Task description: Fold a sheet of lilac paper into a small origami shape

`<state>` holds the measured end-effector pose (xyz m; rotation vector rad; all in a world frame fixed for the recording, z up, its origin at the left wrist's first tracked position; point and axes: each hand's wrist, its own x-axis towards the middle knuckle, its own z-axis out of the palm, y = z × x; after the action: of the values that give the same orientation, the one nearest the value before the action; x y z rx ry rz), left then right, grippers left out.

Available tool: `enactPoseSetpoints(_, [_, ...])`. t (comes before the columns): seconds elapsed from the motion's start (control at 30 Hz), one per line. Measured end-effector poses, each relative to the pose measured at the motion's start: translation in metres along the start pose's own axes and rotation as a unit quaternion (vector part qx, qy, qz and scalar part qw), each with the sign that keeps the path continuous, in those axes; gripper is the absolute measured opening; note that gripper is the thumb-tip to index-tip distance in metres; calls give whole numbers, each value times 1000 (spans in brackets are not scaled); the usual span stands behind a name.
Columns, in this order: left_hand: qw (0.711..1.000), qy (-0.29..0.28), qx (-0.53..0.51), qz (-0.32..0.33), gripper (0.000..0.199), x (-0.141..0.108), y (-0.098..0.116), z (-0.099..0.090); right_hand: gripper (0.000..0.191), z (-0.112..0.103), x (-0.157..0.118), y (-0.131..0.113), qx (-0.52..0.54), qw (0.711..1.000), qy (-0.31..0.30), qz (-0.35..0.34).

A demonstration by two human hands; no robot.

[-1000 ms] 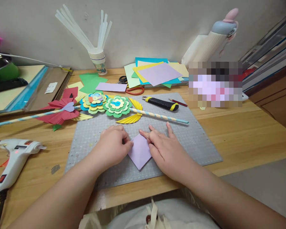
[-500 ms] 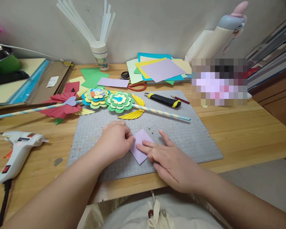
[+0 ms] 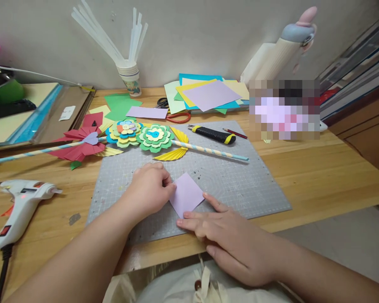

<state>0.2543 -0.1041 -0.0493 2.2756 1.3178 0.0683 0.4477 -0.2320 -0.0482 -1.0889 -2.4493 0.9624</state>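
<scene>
Lilac paper [image 3: 188, 189] held flat on a grey cutting mat [image 3: 252, 189]

The lilac paper is laid on the mat near its front edge, between the two hands, with one corner turned toward the person. Its left corner is pinched between thumb and fingers of the left hand [image 3: 150, 187]. By the right hand [image 3: 230, 242], fingers spread, the right and near corners are touched.

Beyond, a black-and-yellow cutter [image 3: 212, 134] and a striped stick [image 3: 211, 150] are seen. Behind the mat, translucent white sticks [image 3: 96, 35] are held upright and fanned in a stack of paper cups [image 3: 133, 86]; a picture is printed on the outermost cup, but no wording can be read. The contents of the lidded cream bottle [image 3: 273, 61] are hidden. On the brown folder [image 3: 52, 115], a white label [image 3: 67, 113] is borne, its print too small to be read.
</scene>
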Motion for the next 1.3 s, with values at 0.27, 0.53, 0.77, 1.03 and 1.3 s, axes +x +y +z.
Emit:
enactPoseSetpoints(0.27, [1000, 2, -4, 8, 22, 1, -4, 2, 31, 26, 22, -4, -122, 979, 110, 122])
enactPoseSetpoints(0.53, [1000, -10, -14, 4, 24, 1, -3, 0, 41, 19, -5, 4, -168, 957, 148, 182])
enactPoseSetpoints(0.77, [1000, -9, -11, 3, 23, 1, -4, 1, 23, -8, 6, -3, -213, 950, 171, 151])
enactPoseSetpoints(1.03, [1000, -4, -17, -3, 20, 1, -3, 2, 26, 6, 39, 20, -208, 954, 157, 147])
enactPoseSetpoints(1.3, [999, 1, -35, -11, 21, 0, -1, 3, 13, 15, 3, 17, -275, 946, 133, 109])
